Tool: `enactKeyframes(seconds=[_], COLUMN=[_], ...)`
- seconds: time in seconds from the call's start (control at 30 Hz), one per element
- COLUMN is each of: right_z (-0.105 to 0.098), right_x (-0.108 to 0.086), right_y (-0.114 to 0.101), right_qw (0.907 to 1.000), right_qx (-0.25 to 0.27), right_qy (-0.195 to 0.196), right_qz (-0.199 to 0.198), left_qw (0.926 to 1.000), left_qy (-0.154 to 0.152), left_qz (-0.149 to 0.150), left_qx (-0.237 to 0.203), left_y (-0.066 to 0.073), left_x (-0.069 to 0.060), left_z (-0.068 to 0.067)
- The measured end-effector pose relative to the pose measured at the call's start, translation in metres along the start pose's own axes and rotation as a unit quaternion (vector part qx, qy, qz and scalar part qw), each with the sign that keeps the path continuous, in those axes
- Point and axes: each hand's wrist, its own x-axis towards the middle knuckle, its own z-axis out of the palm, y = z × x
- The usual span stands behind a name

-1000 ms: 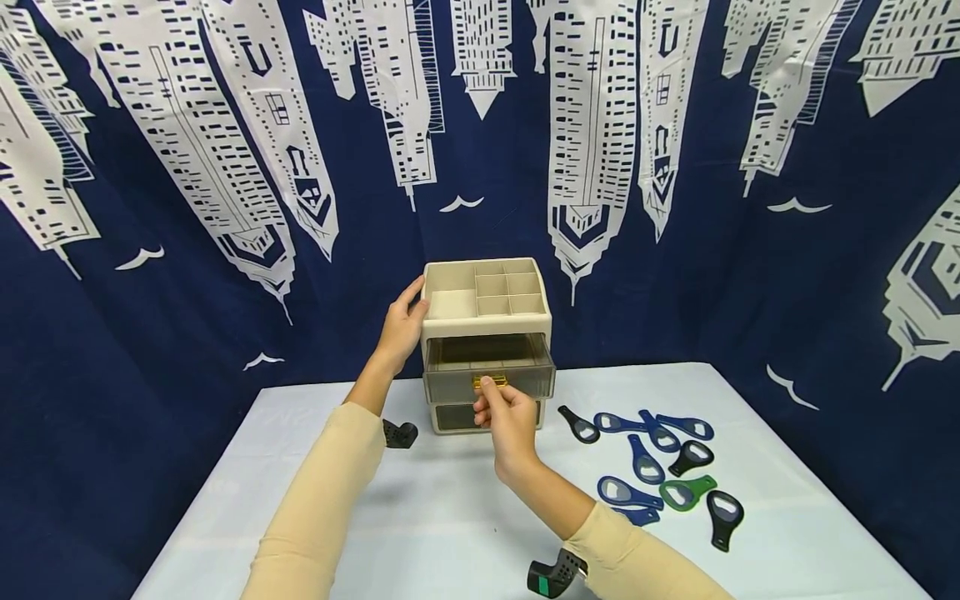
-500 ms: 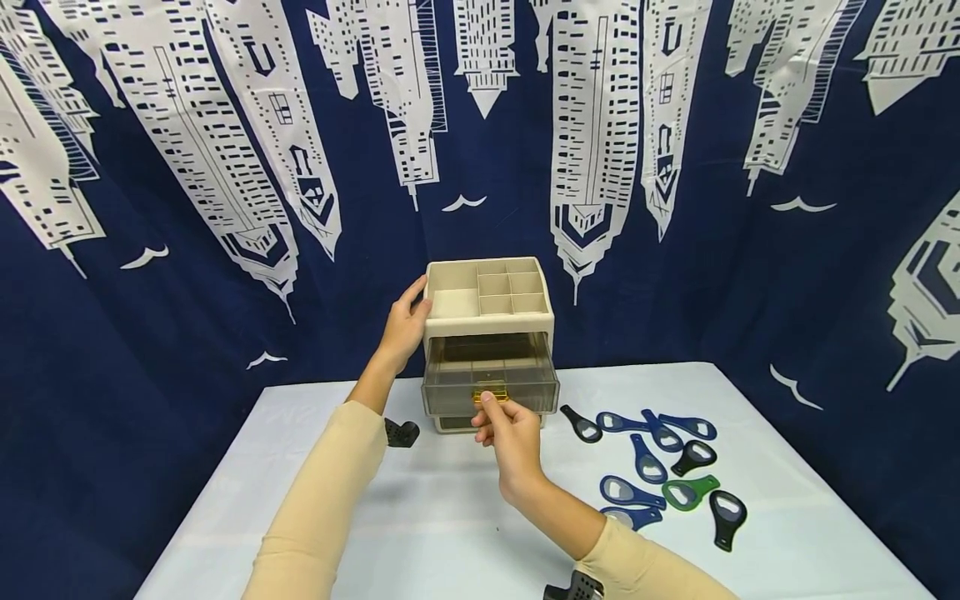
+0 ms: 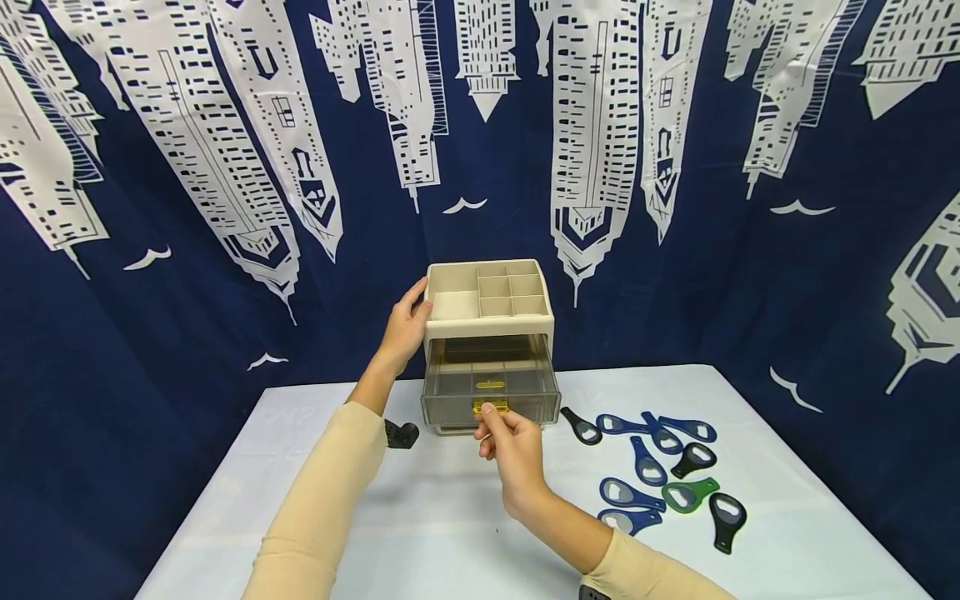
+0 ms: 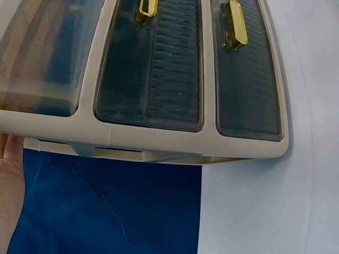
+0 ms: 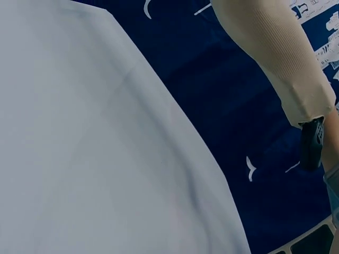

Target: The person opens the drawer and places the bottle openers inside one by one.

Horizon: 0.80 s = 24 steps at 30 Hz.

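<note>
A cream desktop organizer (image 3: 489,328) stands at the back of the white table, with open compartments on top and smoky see-through drawers below. My left hand (image 3: 403,329) rests on its left side, fingers extended; part of that hand (image 4: 10,185) shows at the edge of the left wrist view. My right hand (image 3: 513,450) pinches the gold drawer handle (image 3: 489,407) between thumb and fingers. The upper drawer (image 3: 450,408) is pulled well out, and dividers show inside it. It covers most of the lower drawer in the head view.
Several flat, short-handled pieces with rounded heads and pale centres lie on the table's right: blue ones (image 3: 648,462), black ones (image 3: 727,521) and a green one (image 3: 688,494). A navy curtain with white skyline prints (image 3: 480,225) hangs behind the white table (image 3: 420,517).
My right hand has drawn the upper drawer further out toward me, so it now hides more of the lower drawer. My left hand has stayed against the organizer's side.
</note>
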Motion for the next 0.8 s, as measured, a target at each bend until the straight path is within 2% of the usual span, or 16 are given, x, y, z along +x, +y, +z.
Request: enactKeyframes(seconds=[0.2, 0.3, 0.37, 0.43, 0.53, 0.63, 0.7, 0.8], right_z=[-0.007, -0.015, -0.023, -0.033, -0.05, -0.072, -0.088, -0.111], right_x=[-0.001, -0.002, -0.003, -0.003, -0.001, 0.005, 0.011, 0.02], right_y=[-0.003, -0.006, -0.01, -0.014, -0.021, -0.027, -0.03, -0.035], right_qw=[0.9993, 0.9944, 0.9849, 0.9691, 0.9412, 0.9108, 0.8867, 0.8559], right_qx=[-0.024, -0.069, -0.114, -0.166, -0.233, -0.287, -0.325, -0.365], right_qy=[-0.027, -0.077, -0.128, -0.182, -0.244, -0.286, -0.31, -0.34], right_qz=[0.005, 0.021, 0.026, 0.016, -0.022, -0.077, -0.11, -0.138], left_qw=[0.9999, 1.0, 1.0, 1.0, 1.0, 1.0, 1.0, 1.0], left_qy=[0.002, 0.001, 0.001, 0.001, 0.0, 0.0, -0.001, 0.0], left_qz=[0.01, 0.005, 0.0, -0.002, 0.0, 0.0, -0.001, 0.0], left_qx=[-0.001, 0.003, 0.007, 0.008, 0.008, 0.005, 0.003, 0.002], left_y=[-0.002, -0.002, -0.001, -0.002, -0.003, -0.004, -0.004, -0.003], left_x=[0.002, 0.001, 0.0, 0.0, 0.001, 0.002, 0.002, 0.002], left_z=[0.0, 0.0, 0.0, 0.0, 0.001, 0.001, 0.001, -0.001])
